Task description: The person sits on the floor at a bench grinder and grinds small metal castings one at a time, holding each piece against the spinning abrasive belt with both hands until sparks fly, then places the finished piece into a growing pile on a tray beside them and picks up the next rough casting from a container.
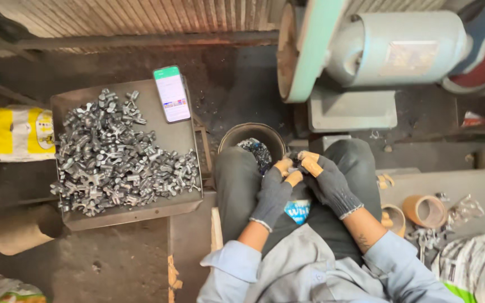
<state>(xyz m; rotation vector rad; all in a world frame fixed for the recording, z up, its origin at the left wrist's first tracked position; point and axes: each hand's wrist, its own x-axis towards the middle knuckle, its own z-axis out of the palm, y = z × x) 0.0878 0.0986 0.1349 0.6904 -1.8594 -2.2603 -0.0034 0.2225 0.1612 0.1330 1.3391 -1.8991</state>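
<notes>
Both hands wear dark knit gloves with tan tape on the fingertips. My left hand (275, 191) and my right hand (325, 180) meet above my lap, fingertips pinched together around something small that I cannot make out. Just beyond them a round dark bucket (230, 139) stands between my knees, with dark metal pieces inside. To the left a flat metal tray (172, 137) carries a heap of several small cross-shaped metal parts (116, 160).
A phone (172, 93) with a lit screen lies on the tray's far edge. A grinding machine with a green-rimmed disc (304, 47) and grey motor (399, 45) stands ahead. Rolls of tape (425, 210), sacks and a cardboard tube (23, 230) lie around.
</notes>
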